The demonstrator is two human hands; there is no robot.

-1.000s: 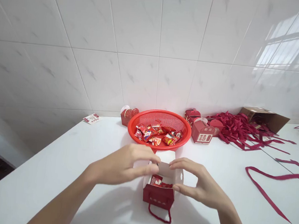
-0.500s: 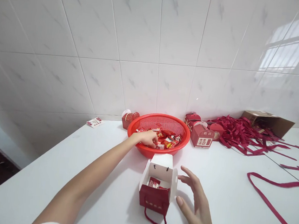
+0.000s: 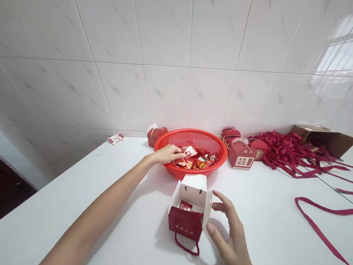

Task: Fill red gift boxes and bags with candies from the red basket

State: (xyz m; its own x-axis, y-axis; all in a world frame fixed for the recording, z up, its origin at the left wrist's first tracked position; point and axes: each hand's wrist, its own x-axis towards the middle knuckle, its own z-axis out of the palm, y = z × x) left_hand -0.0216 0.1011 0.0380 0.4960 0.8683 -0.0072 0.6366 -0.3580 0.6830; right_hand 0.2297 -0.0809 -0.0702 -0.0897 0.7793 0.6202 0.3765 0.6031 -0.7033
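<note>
In the head view, a small red and white candy is pinched at the fingertips of the left hand, so that grip is closed up small. The candy is held over the red basket, where more wrapped candies are piled. The red box is set just in front of the basket, with its top undone and its white inside showing. A few red candies can be seen inside it, and a dark red cord is hung from its front. The right hand is held by the box's right flap, its grip curved wide with no thing in it; whether the flap is touched cannot be told. A little box is seen behind the basket on the left, and a closed box is placed to its right. Beside that, red ribbons are heaped by a brown carton. A card is laid on the white surface near the tiled wall.
</note>
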